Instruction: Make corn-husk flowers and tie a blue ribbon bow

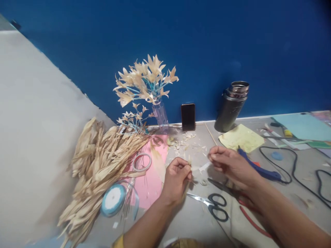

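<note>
My left hand [177, 177] is closed in a pinch around a small pale piece of dried corn husk [189, 160], its tip poking up above the thumb. To the right, my right hand [232, 165] has its fingertips pressed together; whatever they hold is too small to make out. A gap separates the two hands, with a white strip [204, 167] lying in it. Black-handled scissors [213, 203] rest on the table just below. Red-handled pliers [254, 217] lie partly hidden under my right forearm.
Dried corn husks [103, 175] pile up at left, beside a ribbon roll [113, 199] and tape ring [142, 162] near pink paper [152, 186]. Husk flowers [147, 79] stand in a vase [160, 117]. Behind are a phone [188, 117] and flask [230, 108]; a blue glue gun [258, 167] lies right.
</note>
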`<action>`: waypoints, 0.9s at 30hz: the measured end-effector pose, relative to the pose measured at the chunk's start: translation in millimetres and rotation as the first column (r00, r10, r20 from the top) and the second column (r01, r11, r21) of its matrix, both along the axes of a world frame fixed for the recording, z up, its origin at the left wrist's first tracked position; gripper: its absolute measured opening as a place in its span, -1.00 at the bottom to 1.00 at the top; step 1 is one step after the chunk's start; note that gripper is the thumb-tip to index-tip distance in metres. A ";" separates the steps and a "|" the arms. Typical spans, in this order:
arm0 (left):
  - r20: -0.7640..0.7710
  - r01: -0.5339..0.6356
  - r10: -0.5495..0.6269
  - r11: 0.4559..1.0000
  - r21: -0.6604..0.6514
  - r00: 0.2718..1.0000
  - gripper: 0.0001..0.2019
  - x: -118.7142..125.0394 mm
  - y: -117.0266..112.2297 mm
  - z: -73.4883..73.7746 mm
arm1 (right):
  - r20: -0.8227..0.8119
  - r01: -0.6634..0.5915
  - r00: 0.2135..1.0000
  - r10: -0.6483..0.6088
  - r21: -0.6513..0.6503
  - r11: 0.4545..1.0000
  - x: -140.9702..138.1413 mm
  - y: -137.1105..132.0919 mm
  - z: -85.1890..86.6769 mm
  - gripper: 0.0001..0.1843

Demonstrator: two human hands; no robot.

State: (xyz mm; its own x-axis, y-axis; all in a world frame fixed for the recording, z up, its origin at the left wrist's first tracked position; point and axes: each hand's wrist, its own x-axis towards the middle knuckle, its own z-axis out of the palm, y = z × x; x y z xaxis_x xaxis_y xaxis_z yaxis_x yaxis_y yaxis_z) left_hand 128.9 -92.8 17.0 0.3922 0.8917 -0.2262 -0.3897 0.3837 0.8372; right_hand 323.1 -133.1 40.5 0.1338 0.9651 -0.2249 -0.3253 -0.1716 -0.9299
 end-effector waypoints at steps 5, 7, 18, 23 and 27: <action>-0.210 -0.043 0.062 0.995 0.094 0.976 -0.75 17.4 8.5 10.9 | 0.870 0.073 0.476 -0.127 0.105 0.992 77.4 -37.3 -2.1 -0.76; -0.200 -0.034 0.055 0.994 0.108 0.978 -0.74 33.7 14.0 9.8 | 0.978 0.169 0.161 -0.136 0.109 0.980 108.1 -57.0 -23.0 -0.73; -0.223 0.119 -0.077 0.976 0.182 0.972 -0.75 175.8 67.5 -30.1 | 0.977 0.038 -0.207 -0.054 0.063 0.997 122.6 -78.4 -74.0 -0.55; -0.286 0.128 -0.064 0.970 0.209 0.956 -0.73 193.0 85.9 -49.3 | 0.987 0.040 -0.114 -0.116 0.121 0.992 117.6 -72.5 -77.1 -0.66; -0.314 0.137 -0.066 0.968 0.212 0.947 -0.77 190.9 89.2 -57.9 | 0.968 0.065 0.047 -0.246 0.243 0.968 128.7 -81.1 -80.8 -0.69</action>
